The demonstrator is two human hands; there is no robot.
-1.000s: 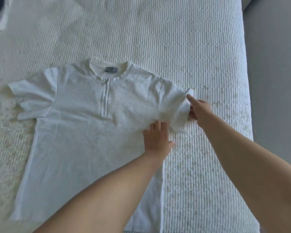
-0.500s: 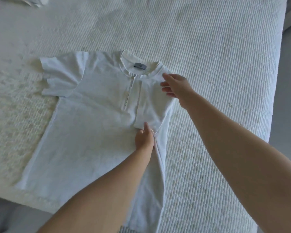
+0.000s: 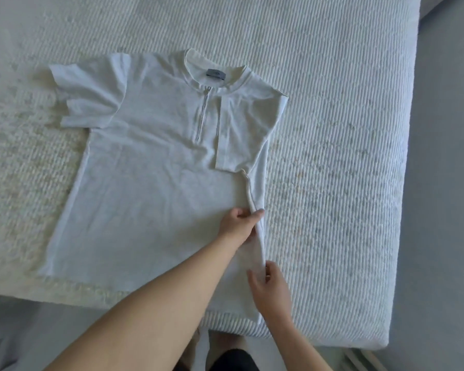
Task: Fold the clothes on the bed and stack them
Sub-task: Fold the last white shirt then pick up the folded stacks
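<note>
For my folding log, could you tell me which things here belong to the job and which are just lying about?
In the job:
white zip-neck shirt
left hand, pinching its side edge
right hand, gripping the same edge

Just there:
bed
floor

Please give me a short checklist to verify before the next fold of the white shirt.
1. Right sleeve folded onto the chest: ok.
2. Left sleeve folded in: not ok, it lies spread out.
3. Left hand pinches the shirt's right side edge: ok.
4. Right hand holds the same edge lower down: ok.
5. Shirt fully on the bed: not ok, the hem hangs over the edge.
</note>
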